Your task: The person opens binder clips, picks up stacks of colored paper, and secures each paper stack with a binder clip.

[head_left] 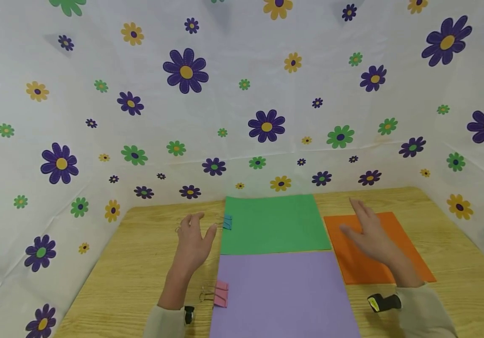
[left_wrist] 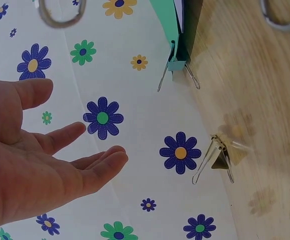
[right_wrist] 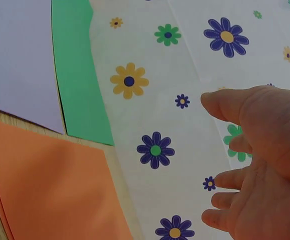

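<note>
My left hand hovers over the table's left side with its fingers loosely spread, holding nothing. Near its fingertips in the left wrist view stands a gold-coloured binder clip, mostly hidden behind the hand in the head view. A blue binder clip bites the left edge of the green paper. On the left edge of the purple paper sits a pink binder clip. My right hand, fingers extended and holding nothing, hovers over the orange paper.
The wood-grain table is enclosed at the back and both sides by white flower-printed cloth. Green paper lies at the back, purple directly in front, orange to the right. In the right wrist view the orange paper shows layered edges.
</note>
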Motion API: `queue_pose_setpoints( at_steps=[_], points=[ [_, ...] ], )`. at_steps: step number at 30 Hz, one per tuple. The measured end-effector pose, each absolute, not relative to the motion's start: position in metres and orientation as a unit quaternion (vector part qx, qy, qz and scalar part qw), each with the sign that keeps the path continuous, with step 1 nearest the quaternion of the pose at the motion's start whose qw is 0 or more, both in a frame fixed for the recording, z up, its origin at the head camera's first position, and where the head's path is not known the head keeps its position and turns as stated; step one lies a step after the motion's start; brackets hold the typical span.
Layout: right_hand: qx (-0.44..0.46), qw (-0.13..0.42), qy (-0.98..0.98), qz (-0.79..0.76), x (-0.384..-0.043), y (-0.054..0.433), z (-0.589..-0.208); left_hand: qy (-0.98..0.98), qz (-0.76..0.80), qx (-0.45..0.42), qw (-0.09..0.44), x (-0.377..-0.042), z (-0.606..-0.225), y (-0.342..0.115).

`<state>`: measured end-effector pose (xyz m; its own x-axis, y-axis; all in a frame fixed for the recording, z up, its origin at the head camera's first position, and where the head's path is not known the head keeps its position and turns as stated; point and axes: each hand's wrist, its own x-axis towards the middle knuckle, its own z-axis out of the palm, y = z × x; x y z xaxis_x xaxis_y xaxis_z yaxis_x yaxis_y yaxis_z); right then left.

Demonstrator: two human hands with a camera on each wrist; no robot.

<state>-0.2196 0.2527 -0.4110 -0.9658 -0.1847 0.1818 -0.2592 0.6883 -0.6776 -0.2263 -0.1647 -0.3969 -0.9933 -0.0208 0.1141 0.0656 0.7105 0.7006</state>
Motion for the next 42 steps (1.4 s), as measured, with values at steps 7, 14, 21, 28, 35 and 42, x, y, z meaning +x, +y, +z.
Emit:
queue_pose_setpoints(
  at_steps=[7, 14, 21, 28, 35, 42],
  points=[
    [0.118, 0.039, -0.929, 0.349, -0.221, 0.262, -0.416, -0.924, -0.377, -0.009, 0.060, -0.226, -0.398, -0.164],
    [0.103, 0.022, -0.944, 0.314, -0.222, 0.270, -0.424, -0.925, -0.376, -0.011, 0.060, -0.226, -0.400, -0.165],
    [0.082, 0.004, -0.953, 0.292, -0.224, 0.283, -0.433, -0.925, -0.375, -0.009, 0.058, -0.227, -0.402, -0.164],
    [0.067, -0.011, -0.956, 0.285, -0.224, 0.293, -0.438, -0.925, -0.375, -0.008, 0.056, -0.226, -0.401, -0.163],
    [0.065, -0.032, -0.959, 0.274, -0.220, 0.295, -0.438, -0.924, -0.379, -0.013, 0.051, -0.227, -0.403, -0.162],
    [0.044, -0.057, -0.962, 0.264, -0.219, 0.301, -0.443, -0.926, -0.374, -0.019, 0.052, -0.228, -0.405, -0.163]
  ],
)
